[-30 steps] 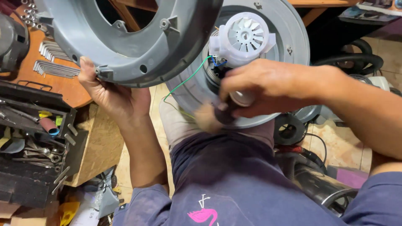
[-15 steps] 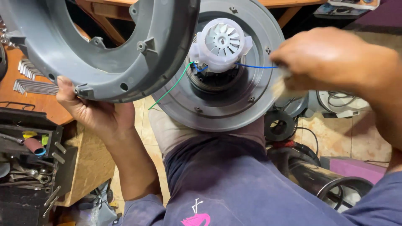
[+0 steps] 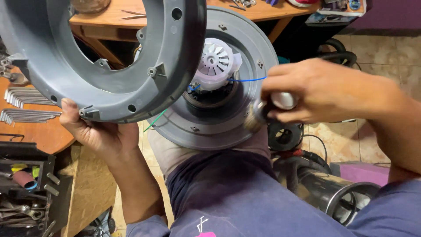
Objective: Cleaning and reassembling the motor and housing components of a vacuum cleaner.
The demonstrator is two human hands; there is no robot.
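two large grey plastic parts fill the view. largest is the grey ring housing [image 3: 109, 66], a wide moulded hoop with screw bosses and a big central opening, held tilted up at upper left. the left hand [image 3: 98, 131] is closed on its lower rim, thumb over the edge beside a small tab, so the ring hangs from one point of its edge. behind it and to the right lies the round motor plate [image 3: 228, 118], a grey disc resting on the person's knee [image 3: 175, 153], with the white fan motor [image 3: 215, 63] seated in its middle. blue and green wires [image 3: 245, 80] run out from under the motor.

the right hand [image 3: 324, 92] is closed round a small brush [image 3: 267, 109] with a pale handle and a blurred dark head, just over the plate's right rim. smaller items sit at the margins: hex keys [image 3: 22, 103] on the orange bench, a tool tray [image 3: 22, 184] lower left, a metal tube [image 3: 337, 193] lower right.

handling, as a judgement: the ring looks stiff and fairly light but bulky, likely to swing if held by one edge; the rim near a boss seems the soundest hold. the plate with motor seems heavier at its centre, best supported under the disc, clear of wires and fan.
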